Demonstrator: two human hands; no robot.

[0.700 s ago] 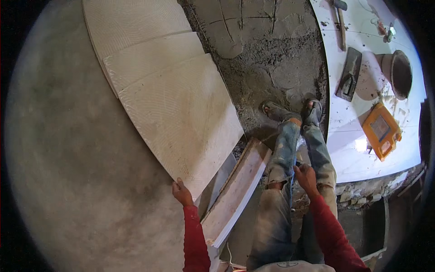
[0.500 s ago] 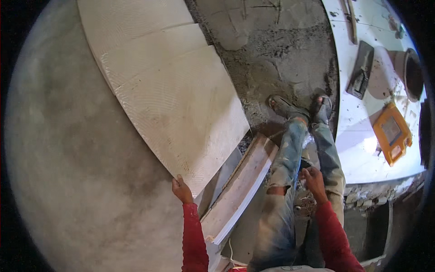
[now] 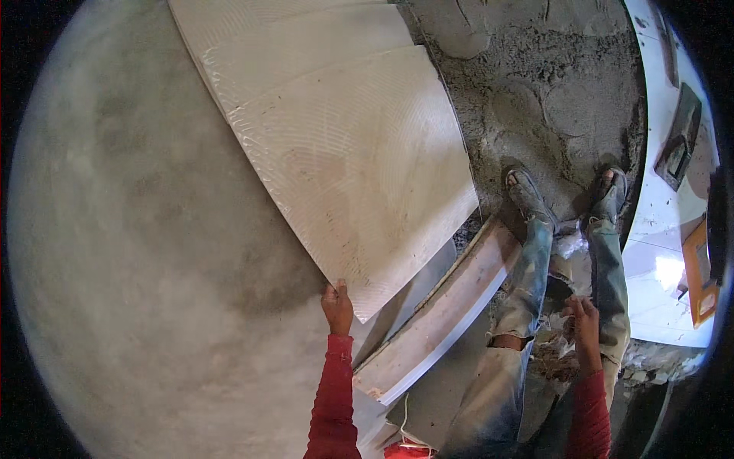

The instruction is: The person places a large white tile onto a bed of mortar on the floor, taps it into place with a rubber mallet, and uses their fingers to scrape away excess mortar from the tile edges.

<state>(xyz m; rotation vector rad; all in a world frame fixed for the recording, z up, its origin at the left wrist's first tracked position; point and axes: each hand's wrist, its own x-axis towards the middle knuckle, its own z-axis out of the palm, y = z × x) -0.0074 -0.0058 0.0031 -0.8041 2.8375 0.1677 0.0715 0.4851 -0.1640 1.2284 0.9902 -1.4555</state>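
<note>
My left hand (image 3: 338, 307) is closed on the near corner of a large pale tile (image 3: 367, 176), thumb on top and the fingers hidden below its edge. Curved comb ridges mark the tile's upper face, and similar pale slabs (image 3: 321, 73) lie beyond it. My right hand (image 3: 583, 325) hangs in front of my right knee, its fingers curled together. Whatever it may hold is hidden. Between the tile and my legs lies a curved, white-edged strip (image 3: 451, 310).
Rough grey mortar (image 3: 550, 99) spreads under my sandalled feet. To the right, a glossy white surface (image 3: 661, 260) bears a dark flat trowel (image 3: 679, 138) and an orange-framed object (image 3: 699, 271). A plain grey wall-like surface (image 3: 176, 268) fills the left side.
The whole view has shifted, moving the scene rightward in the picture. My left hand keeps its hold on the tile corner. The right hand stays near the knee, its fingers curled.
</note>
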